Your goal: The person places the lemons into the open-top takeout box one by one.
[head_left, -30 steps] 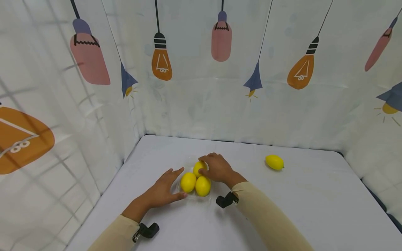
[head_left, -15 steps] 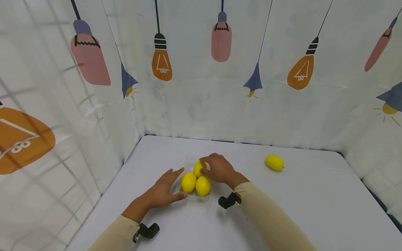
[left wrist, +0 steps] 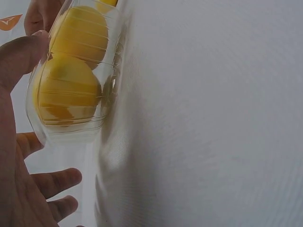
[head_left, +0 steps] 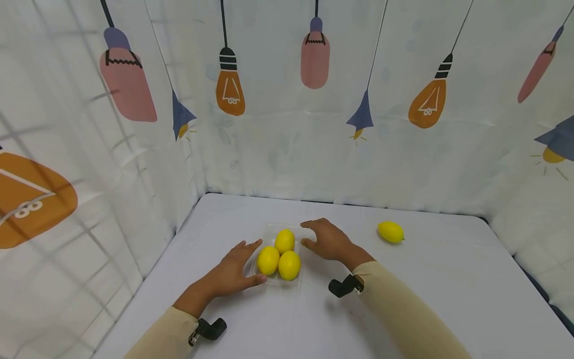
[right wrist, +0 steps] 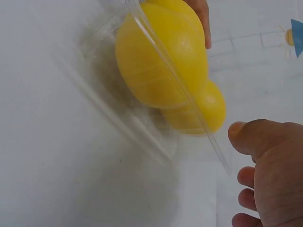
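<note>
Three yellow lemons (head_left: pixel 289 266) sit together in a clear plastic container (head_left: pixel 283 284) on the table. My left hand (head_left: pixel 233 271) is spread at the container's left side, its fingers fairly straight. In the left wrist view, the thumb (left wrist: pixel 41 40) lies at the container's rim, with the other fingers spread around the end wall. My right hand (head_left: pixel 329 239) is just right of the container, thumb and index finger apart with nothing between them. The right wrist view shows its thumb (right wrist: pixel 241 135) clear of the lemons (right wrist: pixel 161 56) in the container.
Another lemon (head_left: pixel 391 232) lies alone on the white table (head_left: pixel 426 284), toward the back right. White curtains (head_left: pixel 278 149) printed with lamps and bulbs hang behind and beside the table. A black wrist camera (head_left: pixel 346 286) sits on each forearm.
My right hand has let go of the rear lemon and moved right, away from the container. That lemon stays among the others. The left hand has stayed in place.
</note>
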Tool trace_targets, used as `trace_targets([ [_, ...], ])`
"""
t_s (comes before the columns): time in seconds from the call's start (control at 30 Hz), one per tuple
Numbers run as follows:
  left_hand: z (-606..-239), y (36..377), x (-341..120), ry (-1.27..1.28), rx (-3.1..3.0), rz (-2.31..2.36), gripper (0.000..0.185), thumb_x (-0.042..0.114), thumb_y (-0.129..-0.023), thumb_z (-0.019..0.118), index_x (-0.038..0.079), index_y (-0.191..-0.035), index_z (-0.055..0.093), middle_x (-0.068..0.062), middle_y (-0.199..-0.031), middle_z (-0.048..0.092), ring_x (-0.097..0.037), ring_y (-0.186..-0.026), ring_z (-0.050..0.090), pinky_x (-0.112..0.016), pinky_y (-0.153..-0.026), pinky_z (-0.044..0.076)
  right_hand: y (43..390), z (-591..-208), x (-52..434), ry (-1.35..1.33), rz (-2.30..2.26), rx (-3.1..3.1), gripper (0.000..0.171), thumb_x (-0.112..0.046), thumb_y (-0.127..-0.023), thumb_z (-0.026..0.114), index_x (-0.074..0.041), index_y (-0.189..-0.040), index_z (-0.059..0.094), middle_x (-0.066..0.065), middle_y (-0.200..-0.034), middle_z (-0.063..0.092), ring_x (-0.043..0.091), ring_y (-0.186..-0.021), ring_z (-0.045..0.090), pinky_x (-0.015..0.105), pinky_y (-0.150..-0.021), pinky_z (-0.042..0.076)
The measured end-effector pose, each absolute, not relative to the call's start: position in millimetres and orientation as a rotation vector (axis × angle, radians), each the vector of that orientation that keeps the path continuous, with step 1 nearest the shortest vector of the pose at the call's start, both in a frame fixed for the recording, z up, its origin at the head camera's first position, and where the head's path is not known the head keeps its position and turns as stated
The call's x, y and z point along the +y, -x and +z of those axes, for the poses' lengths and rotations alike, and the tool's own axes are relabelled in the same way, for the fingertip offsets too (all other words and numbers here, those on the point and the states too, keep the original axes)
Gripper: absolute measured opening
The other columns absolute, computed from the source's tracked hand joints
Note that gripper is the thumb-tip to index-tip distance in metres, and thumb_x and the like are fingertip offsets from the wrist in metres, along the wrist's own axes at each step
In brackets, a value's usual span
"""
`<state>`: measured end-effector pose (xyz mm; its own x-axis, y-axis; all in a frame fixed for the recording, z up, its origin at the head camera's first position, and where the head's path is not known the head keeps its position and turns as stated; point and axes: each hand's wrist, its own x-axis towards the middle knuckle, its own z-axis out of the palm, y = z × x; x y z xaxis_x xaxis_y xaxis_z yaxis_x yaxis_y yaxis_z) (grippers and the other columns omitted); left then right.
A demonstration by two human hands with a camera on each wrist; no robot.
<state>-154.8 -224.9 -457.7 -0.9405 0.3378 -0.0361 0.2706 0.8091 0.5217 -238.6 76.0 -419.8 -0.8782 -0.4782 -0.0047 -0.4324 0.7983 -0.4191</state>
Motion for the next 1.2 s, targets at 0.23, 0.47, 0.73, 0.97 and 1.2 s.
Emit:
trace_targets([
  [0.23, -456.9, 154.5, -224.9, -0.478, 2.863, 0.81, 0.1, 0.069, -0.085, 0.07, 0.023, -0.163, 0.03, -0.004, -0.165, 0.031, -0.04, -0.154, 0.014, -0.072, -0.114, 0.021, 237.8, -423.3, 101.3, 0.669, -0.677, 2.899, 0.054, -0.036, -0.099, 0.069, -0.018, -0.148, 0.056, 0.006, -0.148, 0.054, 0.028, -0.137, 0.048, 0.051, -0.111, 0.042],
  [0.47, -456.9, 154.2, -225.2, -0.485, 2.857, 0.819, 0.099, 0.069, -0.086, 0.069, 0.022, -0.164, 0.029, -0.005, -0.166, 0.03, -0.041, -0.154, 0.013, -0.072, -0.115, 0.02, 238.9, -427.1, 122.0, 0.629, -0.712, 2.905, 0.054, -0.034, -0.099, 0.07, -0.017, -0.148, 0.056, 0.007, -0.148, 0.054, 0.029, -0.138, 0.047, 0.053, -0.111, 0.042],
  [0.73, -456.2, 153.9, -225.8, -0.492, 2.859, 0.815, 0.099, 0.066, -0.086, 0.071, 0.022, -0.164, 0.029, -0.004, -0.165, 0.031, -0.04, -0.154, 0.013, -0.071, -0.115, 0.02, 234.5, -422.9, 145.0, 0.592, -0.791, 2.916, 0.057, -0.032, -0.099, 0.07, -0.012, -0.15, 0.053, 0.01, -0.149, 0.053, 0.033, -0.139, 0.046, 0.055, -0.112, 0.04],
  [0.97, -456.1, 153.3, -225.9, -0.493, 2.855, 0.827, 0.098, 0.066, -0.086, 0.072, 0.023, -0.164, 0.028, -0.003, -0.165, 0.031, -0.04, -0.154, 0.012, -0.071, -0.115, 0.02, 232.7, -426.0, 166.7, 0.597, -0.813, 2.938, 0.057, -0.029, -0.099, 0.07, -0.008, -0.148, 0.053, 0.011, -0.148, 0.054, 0.035, -0.138, 0.046, 0.056, -0.112, 0.039],
  [1.2, -456.0, 153.7, -225.2, -0.485, 2.856, 0.821, 0.098, 0.066, -0.086, 0.071, 0.024, -0.164, 0.029, -0.004, -0.165, 0.032, -0.04, -0.154, 0.013, -0.071, -0.115, 0.02, 233.6, -426.7, 186.6, 0.573, -0.802, 2.973, 0.058, -0.029, -0.099, 0.071, -0.005, -0.148, 0.053, 0.014, -0.147, 0.054, 0.038, -0.137, 0.046, 0.058, -0.111, 0.04],
])
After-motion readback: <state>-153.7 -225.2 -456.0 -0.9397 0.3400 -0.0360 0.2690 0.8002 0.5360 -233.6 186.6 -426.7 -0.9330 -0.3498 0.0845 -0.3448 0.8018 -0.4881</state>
